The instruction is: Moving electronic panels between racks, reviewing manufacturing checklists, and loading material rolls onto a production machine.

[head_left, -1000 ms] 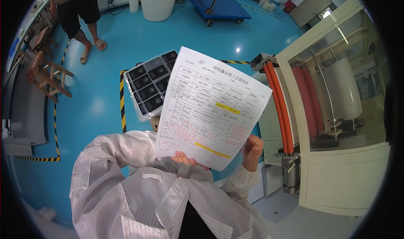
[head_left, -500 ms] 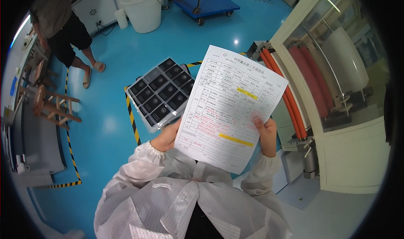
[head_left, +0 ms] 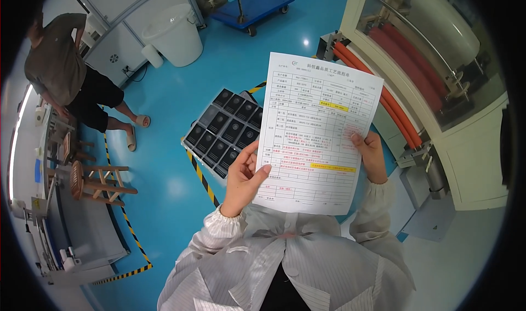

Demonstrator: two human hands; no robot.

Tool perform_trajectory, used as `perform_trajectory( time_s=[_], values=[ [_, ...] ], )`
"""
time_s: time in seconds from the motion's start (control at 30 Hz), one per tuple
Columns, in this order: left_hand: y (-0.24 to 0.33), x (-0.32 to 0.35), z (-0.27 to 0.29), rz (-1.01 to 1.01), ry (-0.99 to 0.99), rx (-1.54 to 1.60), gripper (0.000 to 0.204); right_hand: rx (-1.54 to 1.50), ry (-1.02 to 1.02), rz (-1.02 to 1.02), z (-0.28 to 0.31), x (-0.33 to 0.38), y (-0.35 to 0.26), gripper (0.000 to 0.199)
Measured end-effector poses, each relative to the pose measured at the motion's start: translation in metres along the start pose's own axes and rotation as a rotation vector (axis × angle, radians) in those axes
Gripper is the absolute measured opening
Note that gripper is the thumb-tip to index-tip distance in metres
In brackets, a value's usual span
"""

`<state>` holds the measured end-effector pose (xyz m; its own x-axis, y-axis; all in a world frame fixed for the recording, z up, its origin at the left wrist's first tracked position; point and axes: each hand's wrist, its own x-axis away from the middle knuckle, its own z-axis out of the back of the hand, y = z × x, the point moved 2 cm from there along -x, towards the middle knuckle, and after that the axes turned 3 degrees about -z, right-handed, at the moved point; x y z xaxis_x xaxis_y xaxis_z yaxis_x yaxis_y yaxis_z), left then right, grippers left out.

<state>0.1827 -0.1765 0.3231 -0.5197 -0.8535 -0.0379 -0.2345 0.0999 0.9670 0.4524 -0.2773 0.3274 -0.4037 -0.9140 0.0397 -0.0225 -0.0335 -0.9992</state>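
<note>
We are standing over a blue floor (head_left: 170, 201), a cream machine (head_left: 476, 160) rising at our right and a sheet of black rectangles (head_left: 219, 136) lying partly behind our printed paper (head_left: 307, 138). We are holding that paper before us, left hand (head_left: 241, 184) and right hand (head_left: 373, 156) clamping their fingers on its side edges.

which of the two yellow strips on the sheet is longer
The lower strip, set below the level of the right hand's thumb on the sheet; the upper strip is plainly shorter.
</note>
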Motion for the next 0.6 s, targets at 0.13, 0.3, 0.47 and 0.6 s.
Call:
perform_trajectory(
  time_s=[0.13, 0.3, 0.47, 0.6],
  values=[
    [-0.0011, 0.0004, 0.0012, -0.023, -0.008, -0.053, 0.051, 0.022, 0.028, 0.001, 0.0009, -0.0004, 0.0018, 0.029],
    [0.0007, 0.0000, 0.0008, -0.017, 0.014, -0.057, 0.051, 0.006, 0.051, 0.022, -0.0005, 0.0000, 0.0031, 0.029],
    [0.0023, -0.0002, 0.0015, -0.001, 0.009, -0.050, 0.052, -0.035, 0.031, 0.004, -0.0016, 0.0025, 0.0035, 0.029],
    [0.0029, 0.0013, 0.0007, 0.012, 0.020, -0.018, 0.052, -0.054, 0.031, 0.015, -0.0020, 0.0035, 0.0035, 0.029]
  ],
)
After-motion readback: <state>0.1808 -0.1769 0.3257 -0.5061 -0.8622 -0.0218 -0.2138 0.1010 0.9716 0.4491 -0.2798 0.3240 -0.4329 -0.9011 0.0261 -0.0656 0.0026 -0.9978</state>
